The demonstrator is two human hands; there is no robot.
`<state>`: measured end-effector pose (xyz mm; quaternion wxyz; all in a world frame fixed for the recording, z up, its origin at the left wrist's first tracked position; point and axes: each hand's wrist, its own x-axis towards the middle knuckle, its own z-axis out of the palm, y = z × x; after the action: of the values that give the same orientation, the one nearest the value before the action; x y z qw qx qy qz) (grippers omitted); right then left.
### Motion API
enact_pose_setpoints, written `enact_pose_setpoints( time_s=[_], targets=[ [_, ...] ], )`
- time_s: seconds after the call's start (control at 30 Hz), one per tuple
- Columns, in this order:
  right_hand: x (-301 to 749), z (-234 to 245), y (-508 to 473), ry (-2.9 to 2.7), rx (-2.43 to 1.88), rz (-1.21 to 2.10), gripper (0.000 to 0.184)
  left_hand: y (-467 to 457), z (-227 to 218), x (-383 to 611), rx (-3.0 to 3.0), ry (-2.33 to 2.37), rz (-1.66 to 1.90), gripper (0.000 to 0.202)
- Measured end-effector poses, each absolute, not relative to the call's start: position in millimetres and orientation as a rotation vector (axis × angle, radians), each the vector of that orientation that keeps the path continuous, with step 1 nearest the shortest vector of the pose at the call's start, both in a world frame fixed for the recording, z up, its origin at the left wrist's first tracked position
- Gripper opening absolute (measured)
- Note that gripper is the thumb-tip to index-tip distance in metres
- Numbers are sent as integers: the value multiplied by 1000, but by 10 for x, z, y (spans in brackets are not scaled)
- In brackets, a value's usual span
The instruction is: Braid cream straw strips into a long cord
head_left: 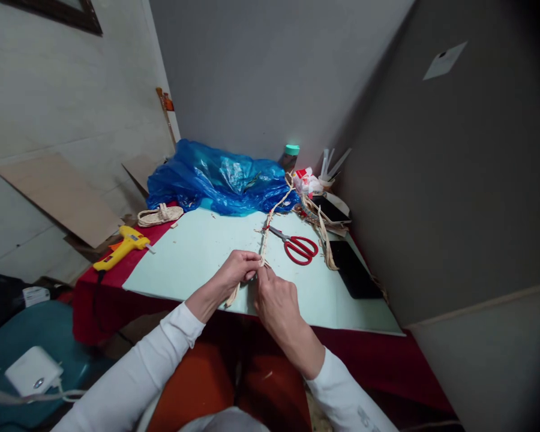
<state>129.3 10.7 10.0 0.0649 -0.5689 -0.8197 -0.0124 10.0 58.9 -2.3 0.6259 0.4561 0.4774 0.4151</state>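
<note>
A pale braided cord of dried plant fibre (270, 219) runs from the back of the table toward me. At its near end my left hand (238, 269) and my right hand (276, 294) meet, both closed on the braid with fingertips pinched together. A loose strand end (232, 296) hangs below my left hand. Just beyond my right hand lie red-handled scissors (300, 249), their blades pointing toward the cord. More loose fibre strips (326, 243) rest to the right. The exact crossing of strands is hidden by my fingers.
A yellow glue gun (125, 247) and a woven slipper-shaped piece (161, 215) lie at the left edge. Behind is a crumpled blue plastic bag (220, 177), beside a green-capped bottle (290, 157). A black flat tablet-like object (354, 270) lies at right, near the grey partition (454, 198).
</note>
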Motion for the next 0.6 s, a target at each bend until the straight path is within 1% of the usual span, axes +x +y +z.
enact_pose_setpoints(
  time_s=[0.13,0.17,0.27,0.33,0.4,0.47,0.53,0.6],
  targets=[
    [1251,15,76,-2481,-1645,-102,32,574,-6,25,1025,965,939,21],
    [1266,28,75,-2488,-1610,-82,31,573,-10,17,1020,972,938,22],
    [1411,151,122,-2445,-1497,94,22,579,-30,4,1003,978,943,23],
    [1569,248,220,-2296,-1465,224,28,589,-42,-6,1009,939,940,23],
    [1720,298,363,-2114,-1438,339,30,598,-48,-15,1025,906,927,23],
    [1815,273,509,-2056,-1362,577,28,600,-44,-17,1032,887,915,23],
    [1837,195,615,-2041,-1240,926,30,591,-32,-9,1006,893,931,23],
    [1809,107,665,-1988,-1149,1177,35,575,-19,3,973,907,960,24]
  ],
)
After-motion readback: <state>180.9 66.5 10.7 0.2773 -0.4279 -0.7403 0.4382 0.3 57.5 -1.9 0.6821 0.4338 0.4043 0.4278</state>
